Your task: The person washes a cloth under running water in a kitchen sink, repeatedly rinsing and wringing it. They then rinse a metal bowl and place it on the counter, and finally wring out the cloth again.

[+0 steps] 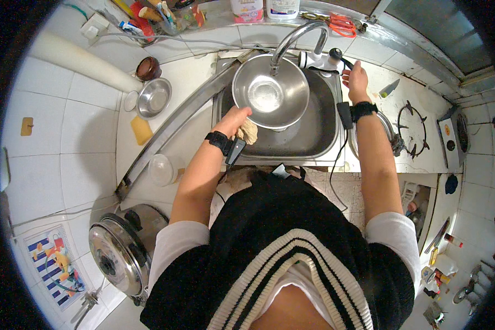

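A steel bowl (291,97) is tilted under the curved chrome spout (288,39), over the steel sink (313,142). My left hand (233,120) grips its near left rim, thumb on top. Below those fingers hangs a beige, crumpled cloth-like piece (249,133); whether the hand also holds it is unclear. My right hand (357,82) is beside the black lever (347,63) of the white tap body (321,62), fingers apart. Contact with the lever is hard to make out. The bowl's inside shines, and any water in it is hard to tell.
A small metal bowl (154,98), a brown pot (148,68) and a yellow sponge (141,130) lie left of the sink. On the right are a knife (390,88), a gas burner ring (412,130) and a round metal pan (385,123) partly under my forearm. Orange-handled scissors (342,24) rest on the sill.
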The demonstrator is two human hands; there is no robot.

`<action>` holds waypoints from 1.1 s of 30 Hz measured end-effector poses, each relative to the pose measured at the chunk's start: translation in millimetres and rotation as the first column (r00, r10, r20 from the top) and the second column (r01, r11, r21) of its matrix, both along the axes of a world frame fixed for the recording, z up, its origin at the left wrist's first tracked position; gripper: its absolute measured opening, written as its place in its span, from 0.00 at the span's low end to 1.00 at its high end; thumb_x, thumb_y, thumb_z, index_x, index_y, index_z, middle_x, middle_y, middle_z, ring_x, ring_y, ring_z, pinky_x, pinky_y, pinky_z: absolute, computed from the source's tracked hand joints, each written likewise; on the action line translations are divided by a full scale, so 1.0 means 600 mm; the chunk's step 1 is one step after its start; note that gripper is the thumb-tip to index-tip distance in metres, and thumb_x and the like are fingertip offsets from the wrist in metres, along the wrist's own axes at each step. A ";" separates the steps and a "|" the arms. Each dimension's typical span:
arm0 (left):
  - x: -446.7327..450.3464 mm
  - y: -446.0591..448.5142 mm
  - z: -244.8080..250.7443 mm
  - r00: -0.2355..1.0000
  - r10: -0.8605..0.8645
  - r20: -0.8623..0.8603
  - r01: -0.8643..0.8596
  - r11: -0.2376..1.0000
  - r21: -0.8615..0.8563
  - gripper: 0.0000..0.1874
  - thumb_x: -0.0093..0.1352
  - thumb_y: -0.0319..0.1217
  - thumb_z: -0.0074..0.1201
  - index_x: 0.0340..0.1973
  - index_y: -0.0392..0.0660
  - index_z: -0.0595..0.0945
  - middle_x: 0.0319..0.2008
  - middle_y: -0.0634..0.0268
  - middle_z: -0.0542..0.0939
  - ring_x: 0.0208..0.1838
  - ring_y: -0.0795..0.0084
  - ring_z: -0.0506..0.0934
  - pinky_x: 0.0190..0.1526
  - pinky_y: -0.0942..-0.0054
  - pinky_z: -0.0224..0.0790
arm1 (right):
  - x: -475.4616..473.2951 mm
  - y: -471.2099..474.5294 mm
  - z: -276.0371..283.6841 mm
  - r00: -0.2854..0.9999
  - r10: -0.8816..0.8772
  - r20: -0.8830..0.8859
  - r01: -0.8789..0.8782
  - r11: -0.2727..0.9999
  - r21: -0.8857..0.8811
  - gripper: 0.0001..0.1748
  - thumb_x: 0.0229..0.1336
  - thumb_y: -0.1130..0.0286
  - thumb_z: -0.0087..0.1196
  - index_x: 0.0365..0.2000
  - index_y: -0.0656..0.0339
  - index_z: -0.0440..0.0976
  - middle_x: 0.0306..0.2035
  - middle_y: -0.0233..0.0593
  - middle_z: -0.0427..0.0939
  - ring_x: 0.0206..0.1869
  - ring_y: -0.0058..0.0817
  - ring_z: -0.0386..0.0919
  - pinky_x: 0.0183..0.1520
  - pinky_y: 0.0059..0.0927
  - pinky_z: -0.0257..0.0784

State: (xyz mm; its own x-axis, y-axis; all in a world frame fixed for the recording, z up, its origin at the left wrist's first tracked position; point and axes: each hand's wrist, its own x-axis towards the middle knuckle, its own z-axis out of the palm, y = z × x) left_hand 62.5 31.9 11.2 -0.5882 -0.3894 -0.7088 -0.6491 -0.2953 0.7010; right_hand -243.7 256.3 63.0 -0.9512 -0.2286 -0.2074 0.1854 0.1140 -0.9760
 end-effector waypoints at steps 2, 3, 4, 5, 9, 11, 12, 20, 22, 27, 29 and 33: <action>0.003 0.005 0.008 0.997 0.022 -0.073 -0.025 0.999 -0.036 0.20 0.61 0.31 0.48 0.46 0.30 0.74 0.38 0.54 0.78 0.38 0.63 0.76 0.40 0.64 0.69 | -0.010 -0.005 -0.002 0.987 0.052 -0.151 0.001 0.943 0.334 0.27 0.66 0.51 0.35 0.34 0.67 0.71 0.22 0.39 0.76 0.20 0.23 0.71 0.24 0.26 0.67; 0.004 0.008 0.009 0.993 0.036 -0.116 -0.042 0.998 -0.052 0.20 0.61 0.30 0.48 0.46 0.30 0.74 0.39 0.54 0.78 0.39 0.64 0.76 0.41 0.65 0.68 | -0.013 -0.012 -0.003 0.972 0.090 -0.215 0.036 0.852 0.522 0.27 0.66 0.52 0.35 0.31 0.68 0.72 0.19 0.39 0.76 0.18 0.23 0.70 0.21 0.25 0.66; 0.006 0.010 0.009 0.989 0.043 -0.144 -0.058 0.993 -0.105 0.19 0.62 0.30 0.47 0.46 0.30 0.74 0.40 0.54 0.78 0.40 0.65 0.76 0.42 0.66 0.68 | -0.003 -0.015 -0.011 0.980 0.135 -0.145 -0.065 0.911 0.406 0.28 0.66 0.52 0.35 0.28 0.68 0.72 0.18 0.39 0.75 0.17 0.23 0.70 0.20 0.25 0.64; 0.007 0.012 0.008 0.983 0.048 -0.178 -0.076 0.985 -0.153 0.19 0.62 0.30 0.47 0.46 0.30 0.74 0.40 0.54 0.78 0.40 0.65 0.76 0.43 0.66 0.67 | 0.010 -0.019 -0.020 0.988 0.132 -0.086 -0.098 0.944 0.315 0.28 0.66 0.53 0.35 0.26 0.68 0.73 0.17 0.38 0.75 0.16 0.23 0.69 0.18 0.25 0.63; 0.013 0.018 -0.005 0.961 0.062 -0.268 -0.130 0.962 -0.241 0.20 0.63 0.31 0.45 0.48 0.31 0.74 0.42 0.53 0.79 0.43 0.65 0.76 0.46 0.68 0.65 | 0.047 -0.051 -0.026 0.978 0.160 0.135 -0.152 0.986 -0.065 0.26 0.66 0.52 0.35 0.32 0.66 0.72 0.21 0.40 0.76 0.18 0.23 0.69 0.18 0.24 0.62; 0.015 0.018 -0.011 0.954 0.068 -0.293 -0.147 0.954 -0.260 0.21 0.64 0.32 0.45 0.48 0.29 0.73 0.43 0.50 0.79 0.45 0.60 0.76 0.48 0.66 0.65 | 0.064 -0.063 -0.014 0.975 0.151 0.166 -0.139 0.987 -0.083 0.27 0.66 0.50 0.36 0.35 0.66 0.72 0.23 0.39 0.77 0.19 0.22 0.69 0.21 0.23 0.64; 0.016 0.018 -0.013 0.958 0.073 -0.277 -0.152 0.949 -0.277 0.21 0.64 0.32 0.45 0.48 0.29 0.73 0.43 0.49 0.79 0.45 0.57 0.76 0.48 0.66 0.65 | 0.076 -0.065 -0.008 0.975 0.156 0.157 -0.144 0.986 -0.080 0.28 0.66 0.49 0.36 0.35 0.66 0.72 0.23 0.39 0.77 0.19 0.22 0.70 0.22 0.23 0.64; 0.009 0.037 -0.040 0.944 0.068 -0.324 -0.215 0.871 -0.442 0.21 0.64 0.32 0.45 0.47 0.30 0.73 0.41 0.41 0.78 0.47 0.44 0.75 0.50 0.59 0.65 | 0.210 -0.065 -0.070 0.029 0.899 -0.436 -0.118 0.436 0.892 0.23 0.61 0.57 0.41 0.51 0.60 0.69 0.55 0.45 0.69 0.59 0.42 0.65 0.62 0.44 0.56; 0.004 0.045 -0.045 0.947 0.082 -0.310 -0.237 0.830 -0.505 0.22 0.64 0.32 0.45 0.50 0.31 0.71 0.42 0.41 0.78 0.48 0.43 0.75 0.50 0.59 0.65 | 0.225 -0.082 -0.083 -0.022 0.938 -0.346 0.128 0.346 0.929 0.28 0.62 0.54 0.40 0.57 0.59 0.63 0.63 0.43 0.61 0.66 0.39 0.57 0.67 0.44 0.47; -0.009 0.059 -0.041 0.931 0.107 -0.349 -0.267 0.852 -0.451 0.22 0.67 0.32 0.44 0.53 0.32 0.69 0.44 0.40 0.77 0.49 0.43 0.75 0.52 0.59 0.65 | 0.332 -0.140 -0.111 0.184 0.905 -0.384 -0.629 0.409 0.662 0.30 0.63 0.55 0.36 0.60 0.62 0.60 0.66 0.45 0.56 0.68 0.39 0.54 0.70 0.41 0.44; -0.001 0.056 -0.030 0.933 0.079 -0.351 -0.262 0.819 -0.510 0.21 0.68 0.33 0.43 0.53 0.32 0.69 0.44 0.39 0.77 0.49 0.43 0.75 0.51 0.58 0.65 | 0.331 -0.138 -0.113 0.094 0.897 -0.431 -0.693 0.370 0.618 0.30 0.64 0.54 0.35 0.61 0.61 0.58 0.66 0.45 0.55 0.68 0.39 0.53 0.70 0.40 0.43; 0.023 0.043 -0.009 0.960 -0.009 -0.281 -0.181 0.743 -0.644 0.22 0.68 0.34 0.42 0.52 0.32 0.69 0.44 0.39 0.77 0.49 0.42 0.74 0.51 0.57 0.65 | 0.199 -0.080 -0.103 -0.239 0.960 -0.148 -0.006 0.151 0.989 0.30 0.66 0.53 0.35 0.63 0.56 0.56 0.67 0.34 0.55 0.70 0.33 0.50 0.71 0.39 0.41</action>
